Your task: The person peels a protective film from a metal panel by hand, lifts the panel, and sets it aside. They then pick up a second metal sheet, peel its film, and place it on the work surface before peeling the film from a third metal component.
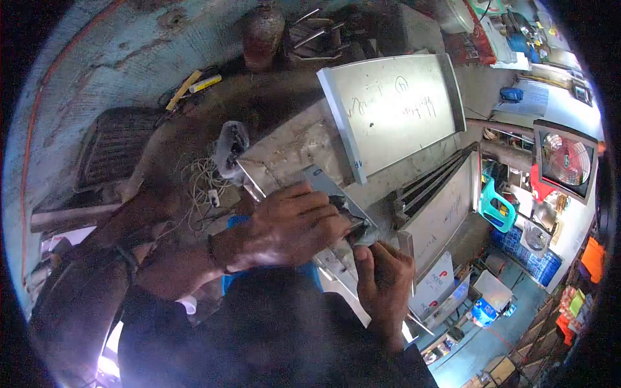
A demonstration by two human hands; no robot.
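Note:
A flat grey strip, apparently metal, lies at a slant under and beyond my hands. My left hand is closed, its fingers curled over a dark item on the strip. That item is mostly covered, so its kind cannot be made out. Close to it on the right, my right hand pinches the near end of the grey strip, with the thumb below and the fingers bent around it. The fingertips of both hands almost meet there.
Beyond the hands, a metal panel with raised edges and handwriting rests on the worktable. A second marked panel stands to the right. Left are a plastic bag and tangled cable. A fan is far right.

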